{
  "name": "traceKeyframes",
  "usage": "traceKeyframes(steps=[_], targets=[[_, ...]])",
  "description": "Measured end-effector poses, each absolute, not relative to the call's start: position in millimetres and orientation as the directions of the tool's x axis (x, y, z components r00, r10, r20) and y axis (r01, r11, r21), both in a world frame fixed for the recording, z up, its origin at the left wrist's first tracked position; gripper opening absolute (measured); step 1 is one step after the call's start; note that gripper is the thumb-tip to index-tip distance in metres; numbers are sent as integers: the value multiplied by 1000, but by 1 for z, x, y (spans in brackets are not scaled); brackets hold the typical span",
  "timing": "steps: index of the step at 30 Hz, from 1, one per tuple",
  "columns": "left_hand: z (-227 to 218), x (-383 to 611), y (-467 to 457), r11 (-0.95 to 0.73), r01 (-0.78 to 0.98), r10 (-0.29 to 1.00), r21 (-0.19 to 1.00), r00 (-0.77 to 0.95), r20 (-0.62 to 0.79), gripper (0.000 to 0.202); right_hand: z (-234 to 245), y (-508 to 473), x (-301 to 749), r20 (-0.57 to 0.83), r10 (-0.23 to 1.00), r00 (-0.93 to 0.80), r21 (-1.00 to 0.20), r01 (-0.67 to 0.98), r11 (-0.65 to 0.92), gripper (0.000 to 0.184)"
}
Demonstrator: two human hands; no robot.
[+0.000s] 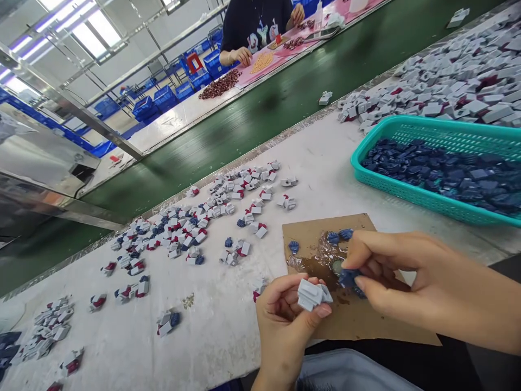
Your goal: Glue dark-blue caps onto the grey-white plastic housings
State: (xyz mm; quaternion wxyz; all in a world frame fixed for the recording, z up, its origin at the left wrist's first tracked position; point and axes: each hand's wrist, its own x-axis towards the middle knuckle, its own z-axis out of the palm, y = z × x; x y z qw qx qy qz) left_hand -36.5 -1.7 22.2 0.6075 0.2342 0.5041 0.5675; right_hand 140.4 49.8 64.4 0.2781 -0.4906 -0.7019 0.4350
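Pinched between the thumb and fingers of my left hand is a light grey plastic part with blocky, stepped sides. Close to its right, my right hand grips a small dark blue plastic piece between thumb and forefinger. The two parts are apart. Under both hands lies a brown cardboard sheet, smeared with a clear, shiny, wet-looking substance. Several more blue pieces rest on the cardboard, some partly hidden by my right hand.
A teal basket of dark blue pieces stands at right, before a big heap of grey and maroon parts. Grey, maroon and blue assemblies are scattered leftward. Beyond a green conveyor belt, a person handles small pieces at a pink-covered table.
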Motion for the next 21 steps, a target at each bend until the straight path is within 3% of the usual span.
traceKeyframes(steps=[3, 6, 12, 17, 21], targets=[[30, -32, -4, 230, -439, 919, 868, -196, -343, 34, 74, 43, 134, -89, 937, -337, -912, 406, 59, 8], [38, -28, -4, 231, -432, 899, 872, -247, -361, 34, 73, 42, 132, -81, 927, -367, -914, 398, 78, 9], [43, -26, -4, 243, -413, 897, 878, -249, -365, 34, 65, 48, 135, 62, 844, -532, -843, 425, 330, 6], [42, -26, -4, 209, -396, 910, 894, -257, -327, 31, 62, 45, 133, 226, 811, -539, -725, 462, 510, 12], [28, -27, -6, 53, -380, 971, 924, -198, -137, 30, 60, 35, 131, 336, 793, -508, -612, 523, 594, 16]])
